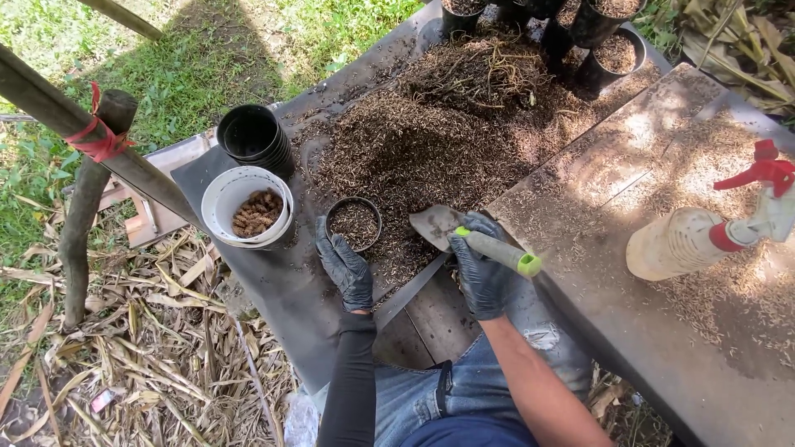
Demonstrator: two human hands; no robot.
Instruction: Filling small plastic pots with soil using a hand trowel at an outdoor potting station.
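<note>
Left hand [346,266] and right hand [482,269]: black gloves, matt, slightly creased, rubbery look. Trowel [476,238]: dull grey metal blade, smooth green plastic handle. Small pot [354,222]: black plastic, faint sheen. White tub [217,199]: smooth plastic. Worktop [654,331]: weathered wood, rough, dusted with dry husk. Spray bottle [679,242]: translucent plastic, soiled.

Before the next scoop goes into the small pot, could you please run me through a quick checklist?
1. Small pot upright: ok; it stands mouth up, partly filled with husk mix.
2. Left hand steadying it: ok; gloved fingers touch its near rim.
3. Trowel in the right hand: ok; grip closed on the green handle.
4. Trowel blade loaded: cannot tell.
5. Husk pile within reach: ok; it lies just behind the pot.
6. Spray bottle out of the way: ok; it lies on its side, far right.
</note>
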